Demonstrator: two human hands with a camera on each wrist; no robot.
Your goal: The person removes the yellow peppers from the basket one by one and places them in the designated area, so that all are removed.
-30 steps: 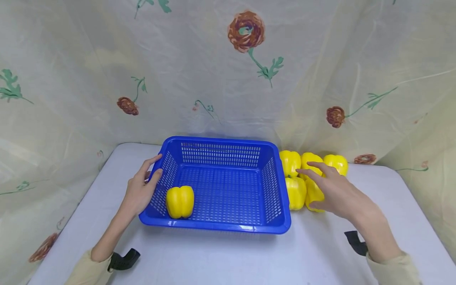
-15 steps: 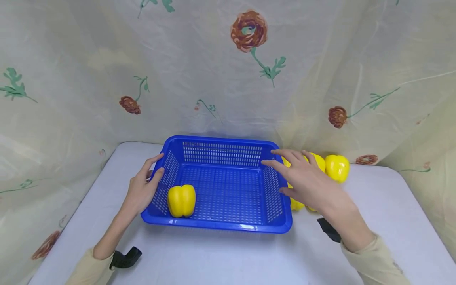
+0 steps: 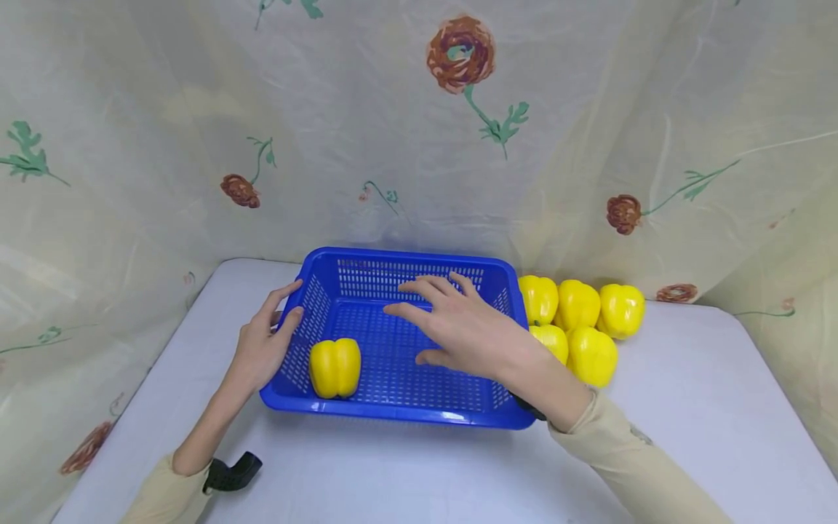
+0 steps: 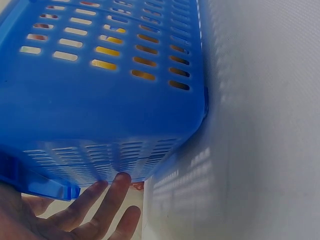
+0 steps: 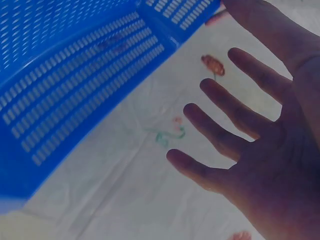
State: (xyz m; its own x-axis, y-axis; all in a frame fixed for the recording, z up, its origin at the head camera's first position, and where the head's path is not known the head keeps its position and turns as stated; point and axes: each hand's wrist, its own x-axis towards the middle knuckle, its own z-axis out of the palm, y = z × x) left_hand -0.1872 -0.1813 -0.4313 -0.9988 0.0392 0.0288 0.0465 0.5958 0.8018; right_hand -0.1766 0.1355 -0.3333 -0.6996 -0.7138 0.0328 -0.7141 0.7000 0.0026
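Note:
A blue plastic basket (image 3: 406, 416) with slotted walls stands on the white table. My left hand (image 3: 265, 342) holds its left rim, thumb on top, with the other fingers reaching along the outer wall in the left wrist view. Inside the basket, at the front left corner, sits one yellow bell pepper (image 3: 335, 368). Over the basket's middle hovers my right hand (image 3: 465, 327), its fingers spread with nothing between them. The right wrist view shows the palm and spread fingers (image 5: 220, 130) beside the basket wall.
Several more yellow bell peppers (image 3: 620, 311) are grouped against the basket's right side, one partly hidden by the rim and forearm. A flower-printed curtain (image 3: 406, 145) rises behind the white table (image 3: 393, 473). Each wrist carries a black mount (image 3: 232, 473).
My right hand has swept left from above the peppers, across the right rim, to over the basket's middle. The left hand keeps its place on the rim. The basket and peppers have not moved.

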